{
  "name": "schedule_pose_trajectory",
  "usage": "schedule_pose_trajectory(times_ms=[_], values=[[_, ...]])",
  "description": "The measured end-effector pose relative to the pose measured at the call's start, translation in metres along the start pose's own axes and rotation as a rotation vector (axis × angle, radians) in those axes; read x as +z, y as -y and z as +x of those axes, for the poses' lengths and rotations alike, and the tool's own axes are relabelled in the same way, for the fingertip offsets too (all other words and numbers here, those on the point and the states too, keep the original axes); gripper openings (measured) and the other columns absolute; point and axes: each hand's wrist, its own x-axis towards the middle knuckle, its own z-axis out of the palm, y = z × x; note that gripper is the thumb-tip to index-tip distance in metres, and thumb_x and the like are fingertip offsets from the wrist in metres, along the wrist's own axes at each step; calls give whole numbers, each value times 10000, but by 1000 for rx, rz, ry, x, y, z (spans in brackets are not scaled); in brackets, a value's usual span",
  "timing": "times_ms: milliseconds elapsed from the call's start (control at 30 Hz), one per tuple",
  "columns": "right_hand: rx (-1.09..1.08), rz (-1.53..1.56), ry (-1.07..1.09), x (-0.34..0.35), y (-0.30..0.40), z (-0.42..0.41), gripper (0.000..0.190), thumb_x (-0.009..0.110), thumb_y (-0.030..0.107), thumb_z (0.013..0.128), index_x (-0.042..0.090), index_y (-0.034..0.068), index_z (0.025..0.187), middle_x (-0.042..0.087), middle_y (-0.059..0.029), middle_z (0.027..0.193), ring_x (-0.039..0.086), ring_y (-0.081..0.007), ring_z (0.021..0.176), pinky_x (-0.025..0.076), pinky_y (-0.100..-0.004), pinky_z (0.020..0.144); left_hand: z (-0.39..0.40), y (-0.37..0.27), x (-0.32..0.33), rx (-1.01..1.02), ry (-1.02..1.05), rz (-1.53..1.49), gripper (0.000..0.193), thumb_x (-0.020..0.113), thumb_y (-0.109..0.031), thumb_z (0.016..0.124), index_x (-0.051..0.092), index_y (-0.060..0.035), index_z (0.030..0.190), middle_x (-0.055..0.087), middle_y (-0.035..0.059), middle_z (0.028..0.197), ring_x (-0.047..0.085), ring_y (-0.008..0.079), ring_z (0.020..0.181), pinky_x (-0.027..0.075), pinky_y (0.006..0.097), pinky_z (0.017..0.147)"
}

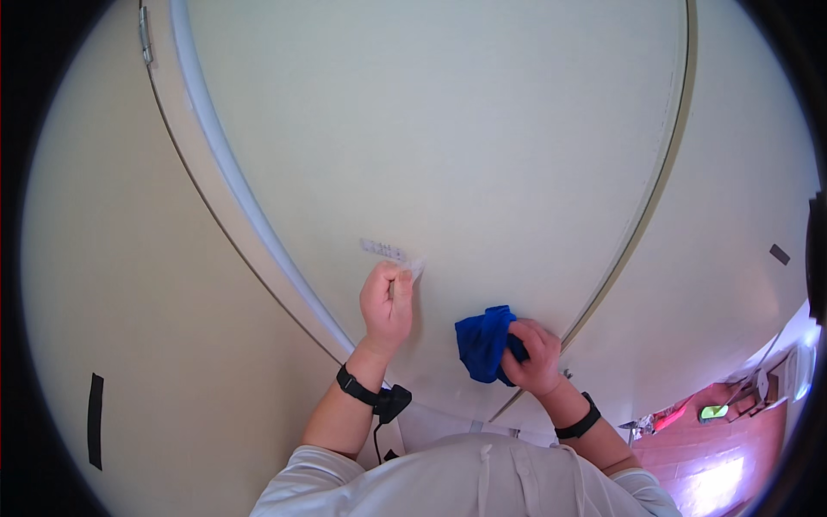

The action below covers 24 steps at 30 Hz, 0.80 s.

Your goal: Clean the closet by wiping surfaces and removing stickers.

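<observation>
A pale piece of film or sticker (413, 266) is pinched between the thumb and fingers of my left hand (386, 304), its far edge against the off-white door panel (452, 142). Just above that hand, a short strip of greyish marks (382, 248) shows on the panel; whether it is print or adhesive residue I cannot tell. Bunched in my right hand (535, 355) is a blue cloth (484, 342), close to the panel surface near its right edge. Black bands circle both wrists, and the left one carries a small black device (393, 404) with a cable.
A metal hinge (145, 35) sits on the frame at upper left. Black tape strips (95, 421) mark the neighbouring surfaces. At lower right, a reddish floor (698, 452) holds a green broom head (713, 412), a red object (670, 417) and wooden furniture (756, 397).
</observation>
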Motion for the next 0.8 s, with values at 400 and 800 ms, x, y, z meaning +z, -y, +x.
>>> schedule_pose_trajectory(times_ms=[400, 800], values=[[-1, 16, 6, 1, 0, 0, 378, 708, 47, 705, 645, 52, 1077, 690, -134, 940, 691, -311, 738, 567, -366, 639, 2, -9, -5, -238, -27, -282, 223, 524, -195, 1060, 493, -63, 884, 492, 7, 817, 469, 79, 667, 459, 246, 604], [17, 13, 15, 0, 3, 3, 359, 706, 52, 704, 652, 55, 1060, 691, -132, 939, 692, -311, 747, 566, -363, 643, 5, 5, -16, -312, 3, -405, 228, 574, -240, 1041, 511, -54, 924, 529, 8, 798, 508, 81, 698, 444, 245, 628]])
